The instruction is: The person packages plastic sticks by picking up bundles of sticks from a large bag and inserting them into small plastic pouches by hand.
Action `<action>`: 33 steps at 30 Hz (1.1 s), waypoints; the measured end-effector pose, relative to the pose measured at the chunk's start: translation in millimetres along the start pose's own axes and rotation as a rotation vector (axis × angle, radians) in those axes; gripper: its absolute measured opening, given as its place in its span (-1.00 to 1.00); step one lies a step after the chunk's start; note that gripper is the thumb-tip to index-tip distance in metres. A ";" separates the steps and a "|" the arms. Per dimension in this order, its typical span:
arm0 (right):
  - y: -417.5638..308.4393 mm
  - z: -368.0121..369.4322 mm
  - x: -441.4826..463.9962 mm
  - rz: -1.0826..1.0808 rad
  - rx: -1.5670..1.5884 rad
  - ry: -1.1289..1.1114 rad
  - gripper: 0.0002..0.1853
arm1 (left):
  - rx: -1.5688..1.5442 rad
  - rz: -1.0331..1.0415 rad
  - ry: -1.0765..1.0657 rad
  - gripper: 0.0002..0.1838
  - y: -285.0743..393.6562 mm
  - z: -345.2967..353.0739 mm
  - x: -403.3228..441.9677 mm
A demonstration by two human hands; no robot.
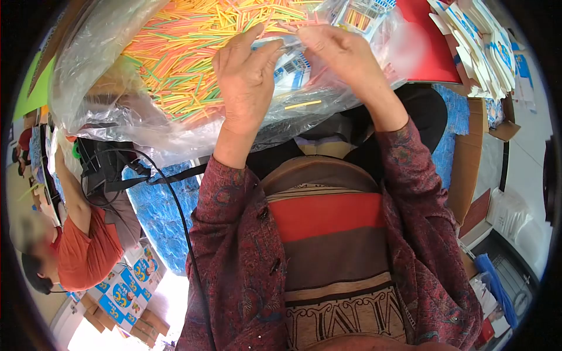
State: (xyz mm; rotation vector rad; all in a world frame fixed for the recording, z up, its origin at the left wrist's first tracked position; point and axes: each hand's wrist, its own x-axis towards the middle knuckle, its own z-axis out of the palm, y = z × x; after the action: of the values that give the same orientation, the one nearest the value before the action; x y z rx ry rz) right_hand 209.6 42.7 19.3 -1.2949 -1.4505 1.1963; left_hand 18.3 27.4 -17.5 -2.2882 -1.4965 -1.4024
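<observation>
Both hands are raised over a clear plastic sheet that holds a large heap of thin coloured sticks. My left hand has its thumb and forefinger close together beside the heap; whether anything sits between them is too small to tell. My right hand is pinched at its fingertips on a pinkish stick. Small printed packets lie between and below the hands. Another printed packet with sticks showing is behind my right hand. A single yellow stick rests on the plastic nearer my body.
A red surface and a stack of flattened printed cartons are at the right. Cardboard boxes stand below them. At the left sits another person in an orange top, near blue printed boxes. A black cable crosses my left side.
</observation>
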 end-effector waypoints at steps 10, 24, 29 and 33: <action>15.8 4.4 -10.6 -0.029 0.463 -0.104 -0.68 | -0.284 -0.286 0.007 -0.65 28.3 -12.9 2.6; 4.8 9.2 -25.1 -0.114 0.427 -0.214 -0.59 | -0.804 -0.708 -0.337 -0.65 19.0 -34.8 -2.5; 11.7 1.2 -25.3 0.082 0.314 -0.300 -0.70 | -0.936 -0.760 -0.259 -0.75 23.5 -35.3 -5.3; 4.8 8.5 -24.1 0.016 0.319 -0.267 -0.78 | -0.862 -0.757 -0.353 -0.75 22.3 -36.1 -6.0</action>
State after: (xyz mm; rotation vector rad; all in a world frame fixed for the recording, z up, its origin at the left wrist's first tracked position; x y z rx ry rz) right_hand 205.2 17.9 13.2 -0.9586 -1.3627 1.5854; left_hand 11.2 -6.2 8.0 -2.6192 -2.4073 -2.2837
